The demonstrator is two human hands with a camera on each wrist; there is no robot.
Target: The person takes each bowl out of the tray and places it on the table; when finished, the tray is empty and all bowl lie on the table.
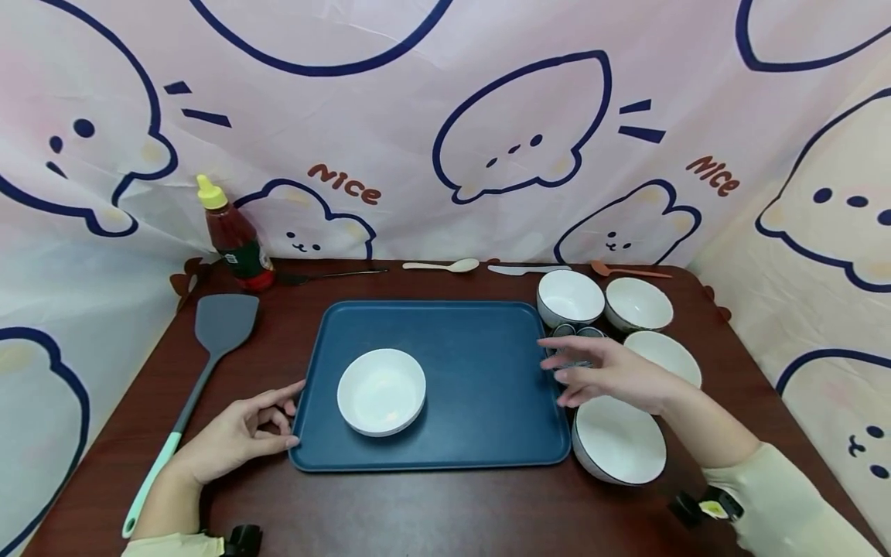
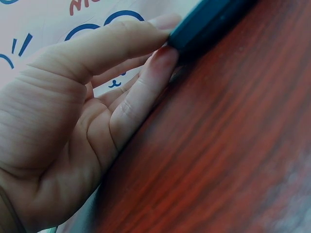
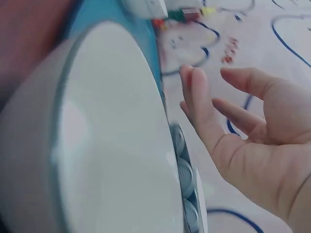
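Note:
A blue rectangular tray lies on the table, with a white bowl standing on its left half. My left hand pinches the tray's left edge between thumb and fingers; the left wrist view shows the grip at the tray's corner. Over the tray's right edge hovers my right hand, fingers spread and slightly bent, holding nothing. Below it are small round grey-rimmed things, partly hidden. A larger white bowl stands just in front of that hand.
More white bowls stand right of the tray. A grey spatula with a mint handle and a red sauce bottle are at left. Along the back lie a cream spoon, a white knife and a brown spoon.

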